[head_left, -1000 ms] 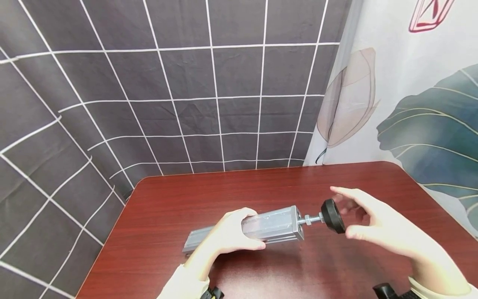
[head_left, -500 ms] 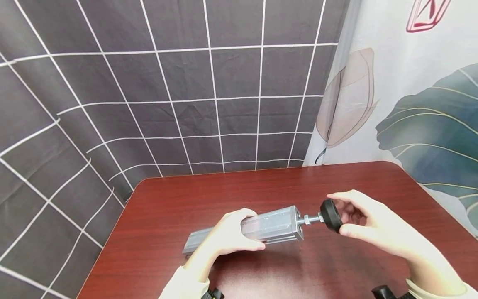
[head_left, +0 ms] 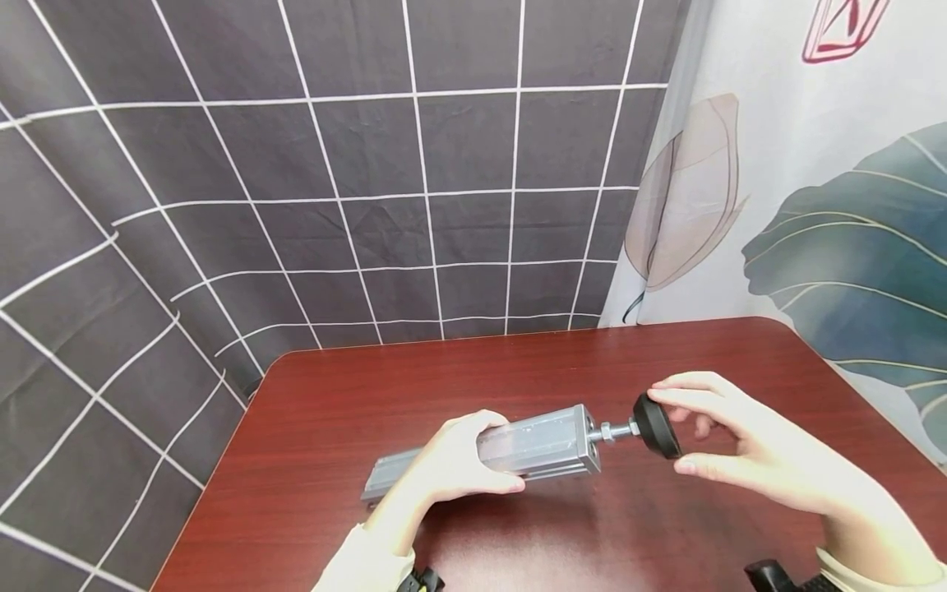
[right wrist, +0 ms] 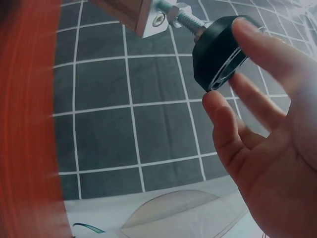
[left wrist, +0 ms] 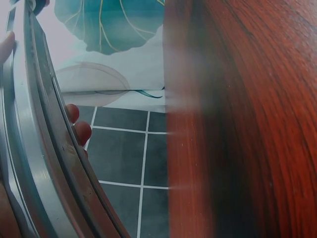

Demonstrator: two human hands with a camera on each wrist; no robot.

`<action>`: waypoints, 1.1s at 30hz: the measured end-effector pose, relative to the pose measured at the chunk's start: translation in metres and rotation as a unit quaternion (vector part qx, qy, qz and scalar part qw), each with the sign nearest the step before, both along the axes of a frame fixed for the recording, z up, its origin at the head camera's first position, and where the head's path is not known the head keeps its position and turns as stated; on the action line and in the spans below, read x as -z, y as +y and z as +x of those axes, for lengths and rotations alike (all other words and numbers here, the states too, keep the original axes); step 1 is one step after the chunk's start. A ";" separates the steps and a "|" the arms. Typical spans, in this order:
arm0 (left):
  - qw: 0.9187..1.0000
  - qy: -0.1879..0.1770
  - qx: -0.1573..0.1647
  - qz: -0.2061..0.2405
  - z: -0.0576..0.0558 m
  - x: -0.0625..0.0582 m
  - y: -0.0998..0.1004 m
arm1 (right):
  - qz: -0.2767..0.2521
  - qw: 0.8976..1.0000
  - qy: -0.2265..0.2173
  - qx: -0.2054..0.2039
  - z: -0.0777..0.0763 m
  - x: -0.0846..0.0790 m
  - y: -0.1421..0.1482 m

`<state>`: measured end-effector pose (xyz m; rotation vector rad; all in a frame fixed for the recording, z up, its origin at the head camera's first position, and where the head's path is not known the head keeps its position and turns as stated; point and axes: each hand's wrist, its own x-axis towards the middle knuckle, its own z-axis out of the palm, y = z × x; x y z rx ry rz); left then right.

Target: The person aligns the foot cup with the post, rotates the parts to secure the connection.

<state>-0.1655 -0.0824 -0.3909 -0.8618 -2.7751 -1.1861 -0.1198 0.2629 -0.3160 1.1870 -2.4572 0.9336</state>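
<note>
My left hand (head_left: pixel 460 462) grips a long silver aluminium profile (head_left: pixel 540 440) around its middle, thumb on the near side. In the left wrist view, fingertips (left wrist: pixel 81 131) show beyond the profile's edge. A threaded rod (head_left: pixel 623 431) with a nut sticks out of the profile's right end and carries a black levelling foot (head_left: pixel 656 426). At that foot is my right hand (head_left: pixel 755 444), its thumb and fingers spread across the rim. The right wrist view shows the thumb over one edge of the foot (right wrist: pixel 213 47) and a fingertip at the opposite edge.
Beneath the profile lies a dark red wooden table (head_left: pixel 355 395). A grey curtain with white grid lines (head_left: pixel 385 230) hangs behind, and a white leaf-patterned curtain (head_left: pixel 799 205) hangs at the right.
My right hand has moved slightly left onto the foot's rim, and its fingers have shifted around it. My left hand and the profile stay nearly in place.
</note>
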 end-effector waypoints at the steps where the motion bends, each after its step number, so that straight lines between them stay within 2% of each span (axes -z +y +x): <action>1: 1.000 0.000 0.000 -0.002 0.000 0.000 0.000 | -0.008 1.000 -0.002 0.006 -0.001 0.001 -0.001; 6: 1.000 -0.003 -0.001 -0.006 0.001 -0.001 0.000 | -0.058 0.997 -0.042 0.023 -0.004 0.007 -0.006; 8: 1.000 -0.005 -0.001 -0.005 0.001 -0.002 0.001 | -0.062 0.996 -0.052 0.028 -0.003 0.008 -0.005; 11: 1.000 -0.006 0.001 -0.002 0.001 -0.002 0.001 | -0.023 0.998 -0.030 0.041 -0.001 0.005 -0.001; 16: 1.000 -0.001 0.000 0.007 0.002 -0.001 0.000 | 0.020 1.000 0.008 0.014 0.003 -0.001 0.005; 18: 1.000 0.002 -0.002 0.010 0.002 -0.002 -0.001 | 0.014 1.000 0.001 -0.002 0.002 -0.002 0.004; 21: 1.000 0.003 -0.003 0.010 0.002 -0.003 -0.001 | -0.005 1.000 -0.014 -0.005 -0.001 -0.003 0.001; 28: 1.000 -0.003 -0.001 0.007 0.002 -0.002 -0.002 | -0.060 0.994 -0.077 0.039 -0.005 0.003 -0.006; 33: 1.000 0.001 0.002 0.007 0.001 -0.002 -0.002 | -0.022 0.999 -0.036 0.026 -0.003 -0.001 -0.001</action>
